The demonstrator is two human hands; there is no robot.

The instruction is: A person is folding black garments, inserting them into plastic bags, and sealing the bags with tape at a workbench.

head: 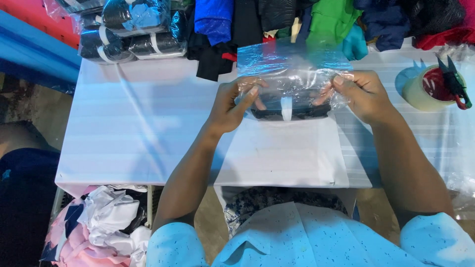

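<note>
Both sleeves [297,237] of my pale blue shirt sit nearest; beyond them my left hand [232,104] and right hand [361,94] pinch a clear plastic bag [292,74] holding a dark folded garment [292,106] above the white table [138,123]. Tape roll [428,89] lies far right.

Both your forearms reach forward from the bottom of the view, bare below short light-blue sleeves, and angle inward so your hands sit level with each other, a little apart. Your left hand [232,101] is curled, thumb on top and pointing right, fingers tucked underneath in a pinch. Your right hand [361,94] mirrors it, thumb pressed down toward the left, knuckles raised.
</note>
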